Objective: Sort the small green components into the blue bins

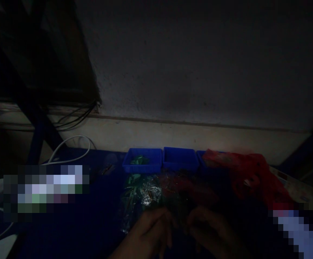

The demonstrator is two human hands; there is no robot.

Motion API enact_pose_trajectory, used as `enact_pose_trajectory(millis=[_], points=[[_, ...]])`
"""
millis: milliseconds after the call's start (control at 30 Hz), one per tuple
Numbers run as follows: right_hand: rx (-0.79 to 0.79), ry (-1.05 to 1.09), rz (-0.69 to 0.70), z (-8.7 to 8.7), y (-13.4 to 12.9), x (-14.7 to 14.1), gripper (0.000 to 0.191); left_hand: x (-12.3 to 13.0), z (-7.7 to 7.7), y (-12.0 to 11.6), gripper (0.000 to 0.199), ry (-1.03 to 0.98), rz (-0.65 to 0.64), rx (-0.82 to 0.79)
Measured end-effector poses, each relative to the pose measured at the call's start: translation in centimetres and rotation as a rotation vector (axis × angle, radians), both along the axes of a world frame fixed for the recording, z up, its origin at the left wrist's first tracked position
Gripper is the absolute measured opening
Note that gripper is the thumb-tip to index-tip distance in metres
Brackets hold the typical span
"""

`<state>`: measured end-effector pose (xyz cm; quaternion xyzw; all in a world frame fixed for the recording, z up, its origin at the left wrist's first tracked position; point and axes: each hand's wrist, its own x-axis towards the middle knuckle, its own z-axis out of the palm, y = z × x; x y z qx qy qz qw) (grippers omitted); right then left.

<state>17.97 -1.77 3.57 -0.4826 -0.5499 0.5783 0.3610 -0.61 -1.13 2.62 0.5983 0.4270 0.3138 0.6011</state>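
Note:
At the bottom middle of the dim head view, my left hand [154, 229] is over the blue tabletop with its fingers bent inward and closed. Facing it across a small gap, my right hand [210, 227] has thumb and fingers drawn together. Anything in either hand is too dark to make out. Just beyond my left hand lie a shiny clear plastic bag [152, 192] and small green pieces [131, 189]. Thin brass-coloured pieces [169, 185] are scattered beyond the gap between my hands.
Along the back stand a blue tray [142, 168] with green pieces, a second blue tray [180, 165], and a third, partly covered by red plastic bags [253, 172]. A white cable [72, 158] loops at the left. The wall [199, 90] rises behind the table.

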Motion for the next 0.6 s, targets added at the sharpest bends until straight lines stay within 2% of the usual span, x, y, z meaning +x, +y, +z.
enact_pose_trajectory(millis=[133, 267, 500, 600], points=[[0.026, -0.047, -0.019, -0.43, -0.12, 0.07, 0.012, -0.02, -0.06, -0.07, 0.055, -0.025, -0.001, -0.057], [0.038, -0.071, -0.023, -0.46, -0.36, 0.22, 0.015, -0.11, -0.13, 0.13, 0.045, 0.061, -0.037, -0.018], [0.149, -0.068, -0.030, -0.19, -0.58, 0.29, 0.012, -0.17, 0.67, 0.44, 0.038, 0.075, 0.046, 0.014], [0.190, -0.071, 0.015, -0.03, -0.71, 0.17, 0.011, -0.11, 0.74, 0.36, 0.038, 0.077, 0.027, 0.026]])
